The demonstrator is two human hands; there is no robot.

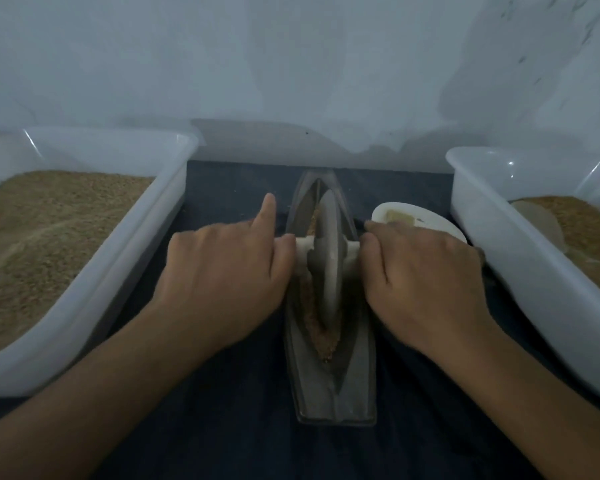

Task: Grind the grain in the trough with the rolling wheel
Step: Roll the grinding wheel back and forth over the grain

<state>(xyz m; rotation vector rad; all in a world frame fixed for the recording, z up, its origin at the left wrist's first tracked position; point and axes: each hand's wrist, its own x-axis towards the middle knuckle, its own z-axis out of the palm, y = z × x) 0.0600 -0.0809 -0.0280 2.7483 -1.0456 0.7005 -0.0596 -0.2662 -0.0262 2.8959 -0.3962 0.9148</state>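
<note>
A grey boat-shaped trough (354, 379) lies lengthwise on the dark cloth in the middle. Brown grain (321, 336) fills its groove. The grey rolling wheel (327, 261) stands upright in the groove, about midway along the trough. A pale axle handle (303, 244) sticks out on both sides of the wheel. My left hand (222, 275) grips the left end of the axle, with the index finger pointing straight forward. My right hand (426, 271) grips the right end with curled fingers.
A large white tub (94, 271) full of brown grain stands at the left. Another white tub (520, 265) at the right holds grain and a pale scoop. A small white dish (426, 216) sits just beyond my right hand. A pale wall rises behind.
</note>
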